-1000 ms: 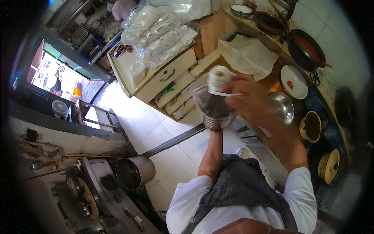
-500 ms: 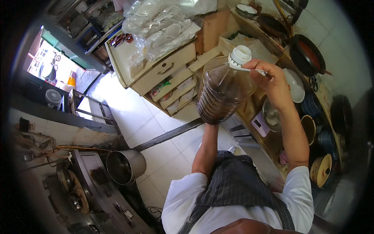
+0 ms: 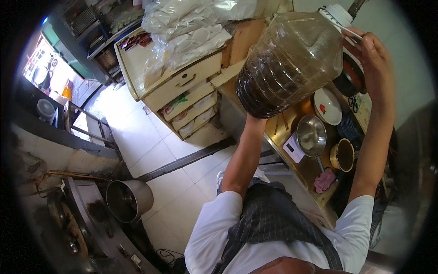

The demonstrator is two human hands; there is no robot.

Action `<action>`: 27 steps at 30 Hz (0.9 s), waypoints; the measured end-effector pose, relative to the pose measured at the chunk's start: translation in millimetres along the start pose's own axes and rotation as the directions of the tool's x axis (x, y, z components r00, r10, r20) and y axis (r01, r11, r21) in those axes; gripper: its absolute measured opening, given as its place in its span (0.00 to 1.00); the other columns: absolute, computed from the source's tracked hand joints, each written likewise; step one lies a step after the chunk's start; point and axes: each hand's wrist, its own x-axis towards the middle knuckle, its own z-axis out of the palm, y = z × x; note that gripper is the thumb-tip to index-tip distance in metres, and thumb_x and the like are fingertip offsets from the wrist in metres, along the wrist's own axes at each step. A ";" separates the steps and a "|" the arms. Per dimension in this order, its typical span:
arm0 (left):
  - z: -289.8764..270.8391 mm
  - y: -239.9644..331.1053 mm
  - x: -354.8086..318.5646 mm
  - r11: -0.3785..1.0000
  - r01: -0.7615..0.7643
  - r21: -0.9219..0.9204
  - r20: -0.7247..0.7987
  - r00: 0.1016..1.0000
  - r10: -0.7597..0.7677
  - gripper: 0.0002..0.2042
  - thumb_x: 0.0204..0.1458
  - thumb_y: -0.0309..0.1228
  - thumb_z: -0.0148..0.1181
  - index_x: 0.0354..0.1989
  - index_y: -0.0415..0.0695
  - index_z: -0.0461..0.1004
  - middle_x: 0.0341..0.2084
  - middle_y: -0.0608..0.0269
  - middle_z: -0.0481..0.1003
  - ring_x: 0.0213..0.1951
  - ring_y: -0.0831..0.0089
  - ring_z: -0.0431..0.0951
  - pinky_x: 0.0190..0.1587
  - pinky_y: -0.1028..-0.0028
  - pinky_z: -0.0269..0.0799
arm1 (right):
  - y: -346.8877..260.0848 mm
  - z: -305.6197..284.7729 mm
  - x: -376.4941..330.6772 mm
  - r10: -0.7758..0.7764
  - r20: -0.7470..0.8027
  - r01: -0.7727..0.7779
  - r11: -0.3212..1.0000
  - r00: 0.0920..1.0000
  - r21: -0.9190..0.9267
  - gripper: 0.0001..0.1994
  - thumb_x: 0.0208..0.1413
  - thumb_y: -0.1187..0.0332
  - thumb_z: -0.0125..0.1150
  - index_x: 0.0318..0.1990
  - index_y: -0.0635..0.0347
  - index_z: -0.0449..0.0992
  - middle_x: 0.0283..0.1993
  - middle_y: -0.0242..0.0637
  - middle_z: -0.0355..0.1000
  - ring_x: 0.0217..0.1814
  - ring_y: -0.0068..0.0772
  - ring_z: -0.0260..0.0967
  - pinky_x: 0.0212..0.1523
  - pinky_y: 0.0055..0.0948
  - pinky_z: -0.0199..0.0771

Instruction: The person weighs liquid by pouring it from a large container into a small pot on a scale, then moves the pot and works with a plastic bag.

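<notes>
A large clear plastic jug (image 3: 287,64) of dark brown liquid is held up in front of me, tilted with its neck toward the upper right. My right hand (image 3: 372,52) has its fingers on the white carrying handle (image 3: 335,20) beside the white cap (image 3: 340,13). From below, my left hand (image 3: 258,119) supports the jug's base; its fingers are hidden behind the jug. Under the jug, on the counter, a metal pan (image 3: 311,135) with a long handle rests on or against a white digital scale (image 3: 293,149).
On the right counter are a white dish (image 3: 327,106), a yellow pot (image 3: 342,155), a pink cloth (image 3: 325,181), scissors (image 3: 353,103) and a black pot (image 3: 349,75). A drawer cabinet (image 3: 182,82) bears plastic bags. A large metal pot (image 3: 145,196) stands left, by the stove.
The jug has moved up and to the right, nearer to me, and leans more to the right. Both hands have moved with it. The pan and scale now show more fully.
</notes>
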 end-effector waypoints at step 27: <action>-39.2 -38.5 -114.2 -0.405 -0.271 0.873 0.147 0.939 -0.311 0.30 0.56 0.44 0.48 0.65 0.45 0.52 0.61 0.60 0.59 0.62 0.64 0.58 0.63 0.62 0.53 | 75.7 62.9 -178.7 -0.102 -0.387 -0.140 0.824 0.917 -0.549 0.28 0.33 0.74 0.67 0.48 0.58 0.68 0.47 0.45 0.63 0.53 0.48 0.57 0.53 0.44 0.58</action>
